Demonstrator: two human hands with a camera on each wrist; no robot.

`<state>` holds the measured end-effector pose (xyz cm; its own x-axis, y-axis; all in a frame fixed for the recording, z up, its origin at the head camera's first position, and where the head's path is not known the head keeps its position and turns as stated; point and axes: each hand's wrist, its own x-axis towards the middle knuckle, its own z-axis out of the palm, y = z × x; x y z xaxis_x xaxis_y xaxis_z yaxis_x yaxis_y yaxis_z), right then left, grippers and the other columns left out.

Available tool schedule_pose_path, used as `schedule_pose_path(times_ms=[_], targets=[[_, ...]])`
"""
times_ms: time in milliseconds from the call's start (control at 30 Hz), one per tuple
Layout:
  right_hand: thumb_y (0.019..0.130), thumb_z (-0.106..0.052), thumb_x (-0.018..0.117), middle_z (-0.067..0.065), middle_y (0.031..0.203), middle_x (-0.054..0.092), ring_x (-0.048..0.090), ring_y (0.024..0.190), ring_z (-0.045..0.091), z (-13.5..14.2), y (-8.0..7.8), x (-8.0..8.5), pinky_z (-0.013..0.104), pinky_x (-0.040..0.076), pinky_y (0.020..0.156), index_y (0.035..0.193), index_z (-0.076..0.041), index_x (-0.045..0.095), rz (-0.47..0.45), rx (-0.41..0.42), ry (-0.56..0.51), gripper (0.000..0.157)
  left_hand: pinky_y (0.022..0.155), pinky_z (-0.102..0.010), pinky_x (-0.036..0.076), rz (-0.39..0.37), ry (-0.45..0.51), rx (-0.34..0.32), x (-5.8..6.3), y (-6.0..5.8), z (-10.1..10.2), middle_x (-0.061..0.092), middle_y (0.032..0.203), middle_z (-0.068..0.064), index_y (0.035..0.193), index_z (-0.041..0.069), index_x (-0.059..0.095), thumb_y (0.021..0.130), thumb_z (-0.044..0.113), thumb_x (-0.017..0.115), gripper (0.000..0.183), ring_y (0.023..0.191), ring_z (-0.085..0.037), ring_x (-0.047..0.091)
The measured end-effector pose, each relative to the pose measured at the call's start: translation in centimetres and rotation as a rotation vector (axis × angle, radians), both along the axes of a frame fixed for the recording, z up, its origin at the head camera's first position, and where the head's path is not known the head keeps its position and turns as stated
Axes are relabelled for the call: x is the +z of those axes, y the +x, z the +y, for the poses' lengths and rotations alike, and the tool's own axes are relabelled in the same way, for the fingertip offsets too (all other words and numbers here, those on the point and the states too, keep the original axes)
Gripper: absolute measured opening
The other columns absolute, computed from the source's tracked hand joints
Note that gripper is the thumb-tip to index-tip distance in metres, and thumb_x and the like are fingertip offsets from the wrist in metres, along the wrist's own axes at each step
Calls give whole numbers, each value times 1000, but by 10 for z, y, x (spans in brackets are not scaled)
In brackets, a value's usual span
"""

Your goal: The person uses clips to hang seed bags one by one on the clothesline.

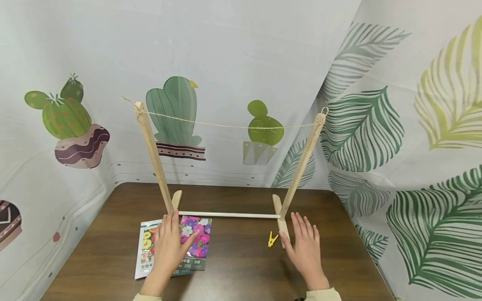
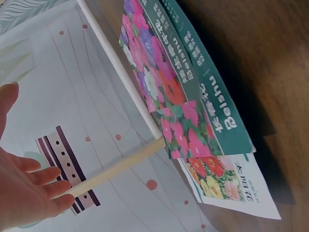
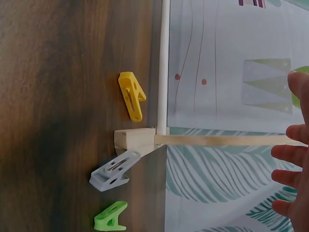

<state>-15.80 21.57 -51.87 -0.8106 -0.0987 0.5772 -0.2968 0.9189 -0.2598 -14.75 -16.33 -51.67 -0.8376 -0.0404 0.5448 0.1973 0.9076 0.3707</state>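
Note:
My left hand (image 1: 167,246) hovers with fingers spread over several flower seed packets, holding nothing. A purple-and-pink packet (image 1: 197,240) lies to its right. The left wrist view shows a pink-flowered packet (image 2: 219,113) beneath that one and a white-edged packet (image 2: 251,188) sticking out below. My right hand (image 1: 304,251), fingers straight and nothing in its grasp, is beside the stand's right foot (image 1: 283,230). Near it lies a yellow clothes peg (image 1: 272,239). A grey peg (image 3: 114,170) and a green peg (image 3: 111,216) appear in the right wrist view; my right hand hides them from the head view.
Two wooden posts, left (image 1: 155,161) and right (image 1: 303,167), rise from feet joined by a white rod (image 1: 229,215). A thin twine (image 1: 211,123) sags slightly between their tops. Behind the brown table (image 1: 233,259) hangs a cloth (image 1: 241,50) printed with cacti and leaves.

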Motion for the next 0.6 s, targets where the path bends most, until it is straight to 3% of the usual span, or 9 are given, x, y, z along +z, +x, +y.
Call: schedule_pose_path(times_ms=[67, 233, 267, 333, 433, 600], targets=[[89, -42, 61, 18, 141, 48, 40, 128, 40, 2, 1, 0, 63, 24, 102, 142, -3, 43, 2, -7, 2, 68, 103, -63, 25, 21, -3, 0, -2, 0, -1, 42, 137, -32, 141, -10, 35, 76, 44, 78, 95, 129, -50, 34], [86, -36, 66, 18, 139, 49, 41, 127, 40, 6, 2, -2, 63, 25, 101, 141, -2, 43, 2, -17, -4, 69, 98, -63, 31, 73, 1, -1, -7, 0, -4, 45, 134, -32, 139, -11, 38, 84, 73, 45, 101, 123, -49, 40], [86, -35, 66, 18, 139, 49, 41, 127, 40, 7, 2, -2, 63, 25, 101, 141, -2, 44, 1, -19, -5, 68, 97, -63, 32, 79, 0, -1, -8, 0, -5, 45, 133, -32, 139, -11, 38, 84, 74, 45, 101, 121, -49, 41], [86, -34, 67, 19, 139, 49, 41, 127, 40, 8, 2, -2, 62, 25, 101, 141, -1, 43, -3, -21, -8, 68, 96, -63, 34, 86, 3, 2, -9, 0, -6, 46, 131, -33, 139, -11, 38, 82, 66, 59, 98, 119, -48, 43], [86, -32, 68, 19, 139, 49, 41, 126, 40, 10, 2, -3, 62, 25, 101, 141, -1, 44, -6, -24, -18, 67, 94, -62, 36, 84, 4, 9, -11, 1, -7, 47, 127, -35, 138, -12, 38, 72, 43, 82, 97, 116, -49, 45], [89, -34, 65, 20, 138, 49, 41, 126, 41, 13, 3, -6, 62, 25, 101, 141, 0, 43, -13, -28, -24, 66, 91, -61, 38, 82, 19, 27, -15, 2, -9, 50, 118, -35, 134, -15, 41, 63, 29, 90, 97, 109, -49, 48]])
